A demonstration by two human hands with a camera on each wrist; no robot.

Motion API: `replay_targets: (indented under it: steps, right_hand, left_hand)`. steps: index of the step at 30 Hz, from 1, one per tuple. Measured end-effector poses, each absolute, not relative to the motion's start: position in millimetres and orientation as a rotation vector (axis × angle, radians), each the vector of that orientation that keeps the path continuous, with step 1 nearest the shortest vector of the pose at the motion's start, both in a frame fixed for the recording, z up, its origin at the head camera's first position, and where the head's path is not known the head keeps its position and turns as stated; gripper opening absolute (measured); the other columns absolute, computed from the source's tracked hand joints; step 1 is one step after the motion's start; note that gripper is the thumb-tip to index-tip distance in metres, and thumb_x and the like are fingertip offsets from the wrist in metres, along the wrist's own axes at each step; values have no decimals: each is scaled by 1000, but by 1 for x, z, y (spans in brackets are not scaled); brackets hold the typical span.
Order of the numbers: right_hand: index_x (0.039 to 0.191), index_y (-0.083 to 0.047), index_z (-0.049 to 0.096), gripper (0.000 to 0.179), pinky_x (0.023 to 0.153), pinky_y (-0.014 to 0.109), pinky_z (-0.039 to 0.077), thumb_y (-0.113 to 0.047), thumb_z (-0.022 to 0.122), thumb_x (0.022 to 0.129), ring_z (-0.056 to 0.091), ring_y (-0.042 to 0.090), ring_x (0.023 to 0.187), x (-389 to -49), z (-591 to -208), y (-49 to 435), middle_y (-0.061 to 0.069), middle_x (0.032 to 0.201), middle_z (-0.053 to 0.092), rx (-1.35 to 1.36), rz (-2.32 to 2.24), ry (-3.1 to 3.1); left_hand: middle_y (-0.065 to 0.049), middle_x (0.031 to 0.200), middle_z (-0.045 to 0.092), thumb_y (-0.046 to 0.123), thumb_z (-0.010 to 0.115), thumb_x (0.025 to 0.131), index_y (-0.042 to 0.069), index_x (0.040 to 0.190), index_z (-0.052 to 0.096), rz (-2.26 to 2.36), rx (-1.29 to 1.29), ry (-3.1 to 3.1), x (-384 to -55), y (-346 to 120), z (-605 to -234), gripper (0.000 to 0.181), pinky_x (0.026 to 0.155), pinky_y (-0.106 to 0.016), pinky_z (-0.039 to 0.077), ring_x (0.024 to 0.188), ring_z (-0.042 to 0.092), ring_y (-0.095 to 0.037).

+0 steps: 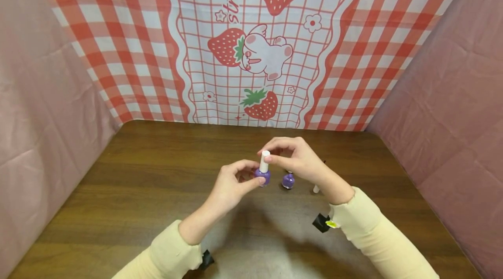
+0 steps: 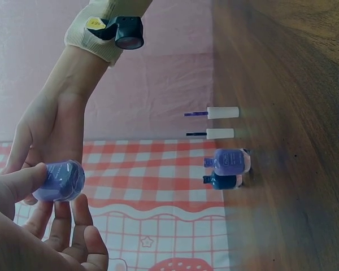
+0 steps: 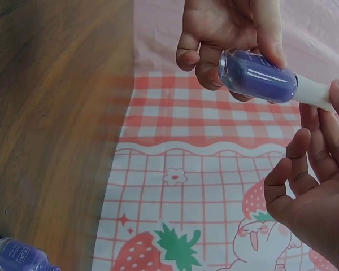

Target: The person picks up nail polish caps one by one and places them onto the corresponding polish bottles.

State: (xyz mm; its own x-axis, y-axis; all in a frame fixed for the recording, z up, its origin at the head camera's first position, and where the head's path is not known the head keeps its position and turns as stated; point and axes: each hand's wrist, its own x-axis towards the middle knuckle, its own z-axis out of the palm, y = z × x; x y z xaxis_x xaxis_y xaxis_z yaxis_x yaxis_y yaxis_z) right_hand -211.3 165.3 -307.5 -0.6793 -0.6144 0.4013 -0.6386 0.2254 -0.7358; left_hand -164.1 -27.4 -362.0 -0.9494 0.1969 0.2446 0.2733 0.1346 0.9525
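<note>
Above the middle of the table, my left hand [image 1: 235, 183] pinches a bottle of purple nail polish [image 1: 262, 176] between thumb and fingers. The bottle stands nearly upright in the head view. My right hand [image 1: 296, 159] holds its white cap [image 1: 264, 163] with thumb and fingertips; the cap sits on the bottle's neck. On the table, below the right hand, stands an uncapped purple polish bottle [image 1: 288, 181]. A dark teal bottle [image 2: 225, 180], also uncapped, stands beside it in the left wrist view, mostly hidden in the head view.
Two white brush caps, one with a purple brush [image 2: 223, 113] and one with a dark brush [image 2: 220, 134], stand on end with bristles up, right of the bottles. A strawberry-print cloth [image 1: 251, 74] hangs behind the brown table [image 1: 129, 209]; pink cloths [image 1: 436, 87] hang at both sides.
</note>
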Motion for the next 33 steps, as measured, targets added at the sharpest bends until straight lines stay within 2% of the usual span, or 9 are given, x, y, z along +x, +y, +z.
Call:
replay_targets:
  steps: [8,17,27,33]
  right_hand:
    - [92,-15,71,8,66,30,48,-14,71,84,58,15,77,-209,-308,163,-1,88,68,1118,1503,-2506]
    - [86,-10,68,10,69,31,52,-11,75,80,59,19,79,-210,-311,161,4,86,65,1045,1588,-2495]
    - [84,-9,63,15,68,31,49,-4,76,77,54,17,76,-209,-309,159,4,83,61,991,1561,-2526]
    - [84,-10,62,15,67,32,48,-9,76,79,53,18,77,-210,-312,160,5,84,60,1027,1550,-2509]
  left_hand:
    - [-8,93,70,14,77,78,6,101,69,-1974,-466,-2317,-164,-27,-362,25,70,-30,51,80,61,-14]
    - [-8,93,70,13,77,78,6,101,69,-1969,-488,-2310,-164,-27,-362,26,72,-31,51,80,62,-15]
    - [-9,94,70,12,77,77,6,102,69,-1972,-498,-2309,-164,-27,-362,26,72,-31,53,81,63,-15]
    - [-9,94,70,13,77,78,6,102,69,-1971,-509,-2306,-164,-26,-362,26,73,-31,53,82,63,-15]
